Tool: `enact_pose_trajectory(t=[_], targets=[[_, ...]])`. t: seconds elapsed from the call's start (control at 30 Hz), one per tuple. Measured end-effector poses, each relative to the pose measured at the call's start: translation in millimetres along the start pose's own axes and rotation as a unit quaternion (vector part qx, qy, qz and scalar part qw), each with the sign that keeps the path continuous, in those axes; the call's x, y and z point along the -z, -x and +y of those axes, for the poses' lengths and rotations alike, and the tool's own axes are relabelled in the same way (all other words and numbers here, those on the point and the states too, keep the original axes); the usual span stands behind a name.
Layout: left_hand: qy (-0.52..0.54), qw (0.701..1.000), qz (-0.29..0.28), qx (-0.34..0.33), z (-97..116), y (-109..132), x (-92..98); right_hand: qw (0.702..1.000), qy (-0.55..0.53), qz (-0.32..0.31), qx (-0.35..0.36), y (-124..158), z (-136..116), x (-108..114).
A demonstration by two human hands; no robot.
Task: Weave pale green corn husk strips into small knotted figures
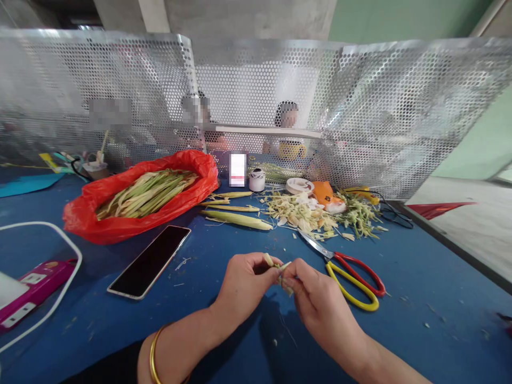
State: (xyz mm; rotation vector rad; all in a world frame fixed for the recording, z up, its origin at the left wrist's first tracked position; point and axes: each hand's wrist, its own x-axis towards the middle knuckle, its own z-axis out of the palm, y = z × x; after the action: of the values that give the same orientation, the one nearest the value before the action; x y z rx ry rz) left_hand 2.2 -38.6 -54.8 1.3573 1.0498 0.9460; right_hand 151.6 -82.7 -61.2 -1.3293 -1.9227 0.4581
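Head view: one husk piece [268, 260], pinched by left hand [240, 282] and right hand [320, 290] over the bench [424, 277], apparently unfinished. Beyond: scissors [328, 256], lying free; scraps [294, 210], heaped, presumably work done; loose husks [240, 220], and strips [152, 193] in a red bag [82, 224], seemingly left to do.

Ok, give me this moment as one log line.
left hand: pinching pale plant material | right hand: fingertips at same material | scissors: on table, beside right hand | red bag: holding long strips
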Motion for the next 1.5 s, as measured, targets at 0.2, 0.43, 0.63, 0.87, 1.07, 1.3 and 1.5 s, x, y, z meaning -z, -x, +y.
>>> enact_pose_trajectory(t=[0.2, 0.43, 0.63, 0.87, 1.07, 1.3, 1.5], targets=[[0.013, 1.0, -0.013, 0.019, -1.9, -4.7, 4.4, 0.997, -0.076, 0.006, -0.021, -1.6, -3.8, -1.5], [0.051, 0.991, -0.098, 0.079, 5.0, -0.7, 2.3, 0.991, -0.124, 0.05, -0.001, -13.7, 2.5, 16.7], [0.001, 0.985, -0.158, 0.073, 4.9, 3.7, 1.2, 0.987, -0.137, 0.005, -0.083, -18.9, 7.2, 20.0], [-0.077, 0.983, -0.164, 0.013, 13.8, 10.6, 2.7, 0.947, -0.251, -0.053, -0.192, -25.5, 15.1, 18.1], [-0.059, 0.994, -0.093, -0.011, 14.7, 5.7, 5.6, 0.924, -0.29, -0.072, -0.237, -24.6, 18.6, 8.9], [-0.061, 0.997, 0.044, -0.002, 11.2, -4.2, 9.9, 0.999, -0.025, -0.006, -0.045, -12.2, 13.3, 3.9], [-0.011, 1.0, 0.026, 0.0, 1.2, -6.7, 7.7, 0.969, 0.143, 0.066, 0.191, -5.2, 1.7, 5.3]])
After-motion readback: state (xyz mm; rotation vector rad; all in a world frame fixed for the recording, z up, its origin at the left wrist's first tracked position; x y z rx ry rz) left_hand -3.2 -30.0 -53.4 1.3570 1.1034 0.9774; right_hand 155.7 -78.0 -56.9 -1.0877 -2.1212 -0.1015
